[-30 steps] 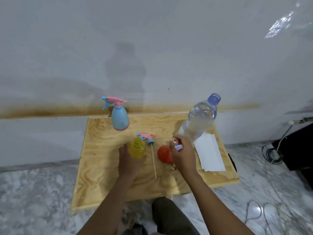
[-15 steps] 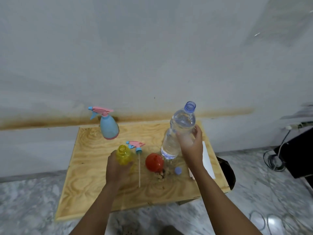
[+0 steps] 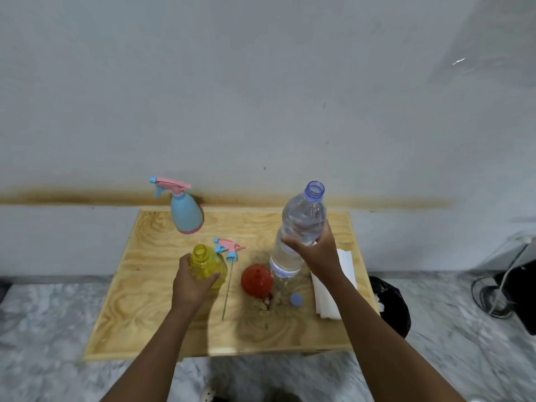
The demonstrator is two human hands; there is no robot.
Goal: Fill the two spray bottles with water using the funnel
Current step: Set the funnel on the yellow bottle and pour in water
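Note:
My left hand (image 3: 193, 282) grips the uncapped yellow spray bottle (image 3: 206, 264), which stands upright on the wooden table (image 3: 139, 288). Its pink-and-blue spray head (image 3: 229, 248) with a long tube lies just right of it. My right hand (image 3: 317, 250) grips the open clear water bottle (image 3: 301, 224) around its middle and holds it upright above the table. The red funnel (image 3: 256, 280) lies on the table between my hands. The blue spray bottle (image 3: 185, 214), spray head on, stands at the back left.
A small blue bottle cap (image 3: 296, 300) lies right of the funnel. A stack of white paper towels (image 3: 333, 288) sits near the table's right edge. A black bin (image 3: 391, 306) stands on the marble floor beside the table, and cables (image 3: 493, 294) lie at the far right.
My right hand set the blue cap on the table, took hold of the water bottle and raised it slightly. My left hand kept its hold on the yellow bottle.

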